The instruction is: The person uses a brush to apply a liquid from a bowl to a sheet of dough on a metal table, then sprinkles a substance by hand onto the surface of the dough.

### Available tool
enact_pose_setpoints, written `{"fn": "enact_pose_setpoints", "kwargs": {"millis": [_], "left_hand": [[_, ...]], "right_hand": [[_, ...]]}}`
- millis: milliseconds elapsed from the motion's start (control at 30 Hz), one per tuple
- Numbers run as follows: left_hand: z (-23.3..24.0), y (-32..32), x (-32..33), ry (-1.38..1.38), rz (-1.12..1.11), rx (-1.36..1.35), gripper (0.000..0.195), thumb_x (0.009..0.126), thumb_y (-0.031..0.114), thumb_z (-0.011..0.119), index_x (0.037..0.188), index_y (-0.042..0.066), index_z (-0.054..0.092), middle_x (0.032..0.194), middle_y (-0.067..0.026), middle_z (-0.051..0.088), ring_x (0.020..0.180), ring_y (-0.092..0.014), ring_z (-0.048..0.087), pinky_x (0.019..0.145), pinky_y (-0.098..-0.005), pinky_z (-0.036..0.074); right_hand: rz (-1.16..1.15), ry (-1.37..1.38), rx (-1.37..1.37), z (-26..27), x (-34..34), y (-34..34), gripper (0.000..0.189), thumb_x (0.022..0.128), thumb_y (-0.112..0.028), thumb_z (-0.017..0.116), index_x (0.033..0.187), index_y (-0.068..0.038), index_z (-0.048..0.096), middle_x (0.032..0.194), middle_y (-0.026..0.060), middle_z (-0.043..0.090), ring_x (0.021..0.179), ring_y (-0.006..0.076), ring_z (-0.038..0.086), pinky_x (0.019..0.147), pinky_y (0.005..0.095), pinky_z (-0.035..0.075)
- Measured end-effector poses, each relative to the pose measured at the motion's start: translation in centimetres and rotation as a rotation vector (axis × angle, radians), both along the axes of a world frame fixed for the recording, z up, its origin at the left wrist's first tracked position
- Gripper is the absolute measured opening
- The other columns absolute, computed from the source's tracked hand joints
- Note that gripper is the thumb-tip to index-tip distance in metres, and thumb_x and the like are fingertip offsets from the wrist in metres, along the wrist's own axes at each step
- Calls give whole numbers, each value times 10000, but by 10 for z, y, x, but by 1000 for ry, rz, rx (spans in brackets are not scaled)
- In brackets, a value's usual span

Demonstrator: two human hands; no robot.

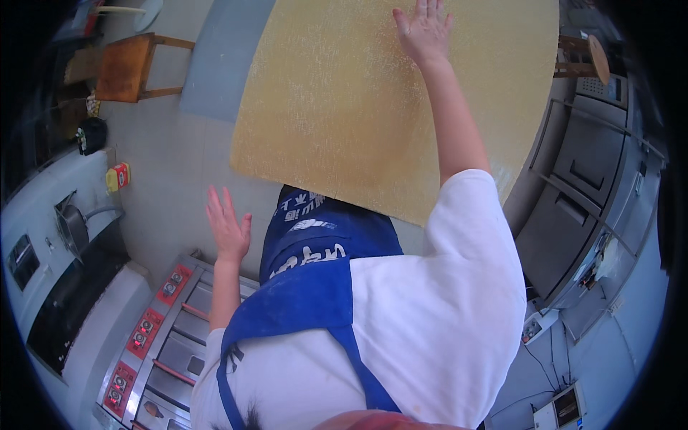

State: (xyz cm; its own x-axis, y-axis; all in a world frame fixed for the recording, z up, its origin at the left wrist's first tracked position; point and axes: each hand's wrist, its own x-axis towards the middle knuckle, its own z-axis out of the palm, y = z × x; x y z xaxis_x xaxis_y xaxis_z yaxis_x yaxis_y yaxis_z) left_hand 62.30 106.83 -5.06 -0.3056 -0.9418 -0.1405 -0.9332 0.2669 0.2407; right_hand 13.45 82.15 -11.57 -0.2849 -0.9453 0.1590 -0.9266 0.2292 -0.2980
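Observation:
A broad yellowish tabletop (pixel 344 102) with pale, scratch-like marks stretches out before me. Over its far part is my right hand (pixel 427 32), arm extended, fingers apart and nothing held. I cannot tell whether that hand touches the surface. My left hand (pixel 228 228) is raised to the left of my body, off the table's near left corner, with its fingers apart and nothing in it. I wear a blue apron (pixel 301 295) bearing white writing, and its lower part goes under the table's near edge.
A steel deck oven (pixel 177 344) with red control panels stands at the lower left, near a large white machine (pixel 102 317). On the floor are a wooden stool (pixel 126 67) and a yellow container (pixel 118 176). To the right is a steel refrigerator (pixel 564 215) behind metal rails.

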Motion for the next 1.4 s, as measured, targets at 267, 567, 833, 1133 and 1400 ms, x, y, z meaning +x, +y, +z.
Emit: {"fn": "enact_pose_setpoints", "kwargs": {"millis": [267,567,833,1133,1400], "left_hand": [[9,0,6,-7,23,8,716,969,489,409,1497,51,205,1539,-260,141,1421,-423,163,1115,-578,162],[27,-33,14,-83,-116,-54,662,947,456,472,1458,66,315,1520,-260,198,1411,-414,199,1117,-575,162],[15,-144,75,45,-398,-110,647,902,378,560,1434,68,364,1524,-233,224,1420,-399,189,1120,-577,160],[8,-254,146,84,-668,-145,642,887,311,602,1429,59,369,1496,-248,257,1402,-394,228,1122,-576,160],[11,-210,28,527,-452,-149,614,915,328,577,1424,52,373,1477,-263,290,1386,-413,244,1126,-518,204]], "right_hand": [[22,79,166,2,22,30,787,930,-537,401,1491,-21,207,1559,172,187,1459,301,108,1180,487,45],[-192,-337,-410,65,16,122,139,871,-235,688,947,-130,639,749,40,657,645,177,637,596,335,499],[-288,416,-325,91,79,148,228,926,-329,594,947,-123,688,912,34,679,973,217,594,819,476,440],[-375,-306,-672,119,188,136,261,906,-307,592,1051,-102,663,1057,68,669,1072,292,574,905,503,418],[-555,-553,-566,131,206,314,310,892,-259,618,1156,-99,643,1096,120,662,968,261,641,852,349,492]]}}
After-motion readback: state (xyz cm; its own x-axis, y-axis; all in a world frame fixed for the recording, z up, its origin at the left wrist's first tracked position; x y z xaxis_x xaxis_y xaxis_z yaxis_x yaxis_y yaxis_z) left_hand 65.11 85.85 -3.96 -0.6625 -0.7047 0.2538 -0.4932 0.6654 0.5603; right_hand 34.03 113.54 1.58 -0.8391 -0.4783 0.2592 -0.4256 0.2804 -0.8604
